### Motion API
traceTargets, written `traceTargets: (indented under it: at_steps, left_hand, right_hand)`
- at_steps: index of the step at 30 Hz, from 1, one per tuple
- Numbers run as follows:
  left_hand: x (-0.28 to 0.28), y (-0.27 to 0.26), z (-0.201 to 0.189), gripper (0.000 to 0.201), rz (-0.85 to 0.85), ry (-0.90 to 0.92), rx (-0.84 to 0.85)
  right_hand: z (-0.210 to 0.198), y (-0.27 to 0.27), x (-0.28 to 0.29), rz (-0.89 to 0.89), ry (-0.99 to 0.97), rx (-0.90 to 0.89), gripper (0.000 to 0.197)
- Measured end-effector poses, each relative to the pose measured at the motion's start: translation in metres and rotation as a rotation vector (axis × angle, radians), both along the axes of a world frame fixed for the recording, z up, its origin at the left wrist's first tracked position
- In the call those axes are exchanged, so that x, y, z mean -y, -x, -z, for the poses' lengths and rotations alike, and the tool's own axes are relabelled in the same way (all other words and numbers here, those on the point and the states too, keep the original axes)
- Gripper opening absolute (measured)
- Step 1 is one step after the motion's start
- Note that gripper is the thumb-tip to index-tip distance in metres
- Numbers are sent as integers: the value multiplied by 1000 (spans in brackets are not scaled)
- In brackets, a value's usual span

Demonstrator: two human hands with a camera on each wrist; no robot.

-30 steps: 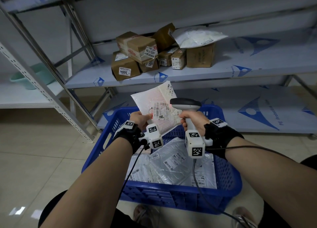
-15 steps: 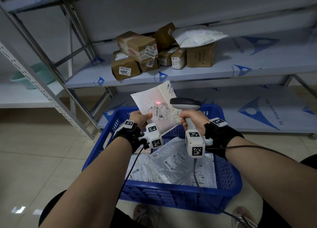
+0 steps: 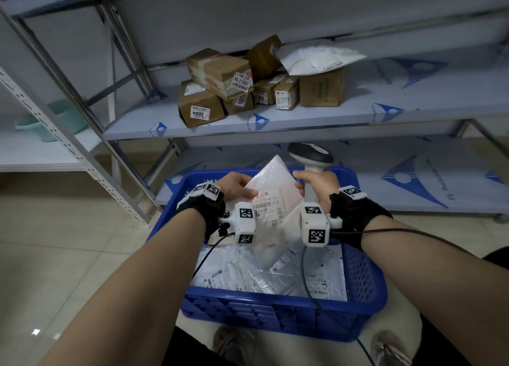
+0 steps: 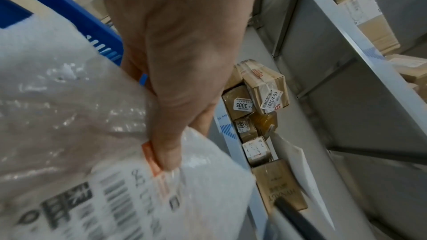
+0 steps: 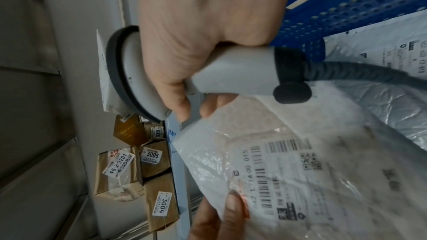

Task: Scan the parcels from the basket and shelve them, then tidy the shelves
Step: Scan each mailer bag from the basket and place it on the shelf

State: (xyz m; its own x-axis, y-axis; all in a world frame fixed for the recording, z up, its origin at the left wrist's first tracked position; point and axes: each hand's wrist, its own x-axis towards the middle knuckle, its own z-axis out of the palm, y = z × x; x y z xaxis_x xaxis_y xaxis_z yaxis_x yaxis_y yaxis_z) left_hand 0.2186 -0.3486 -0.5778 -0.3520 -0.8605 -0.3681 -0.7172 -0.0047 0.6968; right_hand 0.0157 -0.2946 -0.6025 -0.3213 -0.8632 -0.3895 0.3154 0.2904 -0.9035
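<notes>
L hand pinches mailer, now lowered toward 6 o'clock; R hand grips scanner; scan likely done, shelve next.

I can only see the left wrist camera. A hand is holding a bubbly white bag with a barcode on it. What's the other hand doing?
Observer: The right hand grips a grey barcode scanner right beside the bag.
Operator: Are there more bags to do?
Observer: Yes, several flat parcels lie in the blue basket underneath.
Operator: I see box 3005 on the shelf. Is one hiding behind the hand?
Observer: Yes, a box labelled 3004 sits at the left end of that pile on the shelf.
</notes>
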Motion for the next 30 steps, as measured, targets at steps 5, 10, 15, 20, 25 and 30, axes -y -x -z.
traceTargets:
  at_steps: [5,10,15,20,25,30]
  left_hand:
    - [1,10,-5,10,-40,-25,-265]
    - [4,7,9,87,-383,77,-319]
    - [-8,-3,20,70,-363,-124,-332]
    - [-18,-10,25,67,-254,-421,-469]
    - [-23,3,27,48,-349,-309,-414]
    - [-12,3,30,17,-630,-7,-357]
  right_hand:
    - [7,4,-3,10,-87,3,12]
    - [5,11,-3,93,-92,11,17]
    - [-1,19,-5,180,-70,33,20]
    - [-3,26,-6,218,-62,27,25]
    - [-3,30,-4,184,-62,132,24]
    - [5,24,-6,54,-59,102,7]
